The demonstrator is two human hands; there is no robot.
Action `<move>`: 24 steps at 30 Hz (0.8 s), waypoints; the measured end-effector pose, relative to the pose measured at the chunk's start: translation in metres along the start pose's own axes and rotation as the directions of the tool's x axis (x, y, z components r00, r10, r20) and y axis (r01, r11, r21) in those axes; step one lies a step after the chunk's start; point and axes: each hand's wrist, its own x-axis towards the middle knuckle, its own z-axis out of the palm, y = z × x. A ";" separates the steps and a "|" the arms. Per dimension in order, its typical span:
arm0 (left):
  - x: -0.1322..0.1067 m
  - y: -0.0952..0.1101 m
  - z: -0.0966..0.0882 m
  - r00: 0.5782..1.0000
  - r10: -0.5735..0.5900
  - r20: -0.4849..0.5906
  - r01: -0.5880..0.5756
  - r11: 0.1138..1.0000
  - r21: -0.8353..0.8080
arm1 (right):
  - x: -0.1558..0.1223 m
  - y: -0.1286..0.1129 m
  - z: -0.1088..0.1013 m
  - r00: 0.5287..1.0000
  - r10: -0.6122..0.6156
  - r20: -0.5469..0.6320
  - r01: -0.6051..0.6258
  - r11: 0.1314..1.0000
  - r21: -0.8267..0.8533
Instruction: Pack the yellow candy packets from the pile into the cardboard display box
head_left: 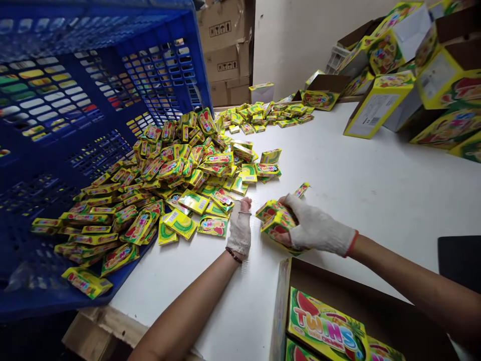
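My left hand (239, 228), in a white fingerless glove with a beaded bracelet at the wrist, rests by the near edge of a heap of small yellow-green Twins packs (188, 165). It is seen edge-on, its fingers mostly hidden, so whether they are closed is unclear. To its right, my gloved right hand (310, 225) is closed around several Twins packs (276, 218) just above the white table; how many is partly hidden by the hand. A loose pack (302, 189) shows just beyond those fingers.
A blue plastic crate (112, 113) lies tipped on the left, packs spilling from it onto the white table (338, 165). An open carton (338, 281) with Twins boxes (326, 323) stands at the front right. Open Twins boxes (379, 105) pile up at the back right; brown cartons (225, 55) are stacked behind.
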 end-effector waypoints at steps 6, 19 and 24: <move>-0.006 -0.011 0.007 0.987 0.141 0.080 -0.151 0.981 0.124 | 0.003 0.047 0.020 0.901 -0.431 0.041 0.416 0.836 -0.358; -0.016 -0.030 0.018 0.959 0.150 0.242 -0.163 0.986 0.035 | -0.003 0.100 0.029 0.833 -0.553 -0.026 0.542 0.824 -0.167; -0.008 -0.017 0.016 0.978 0.062 0.198 -0.064 0.998 0.004 | 0.001 0.073 0.013 0.863 -0.505 -0.002 0.494 0.844 -0.207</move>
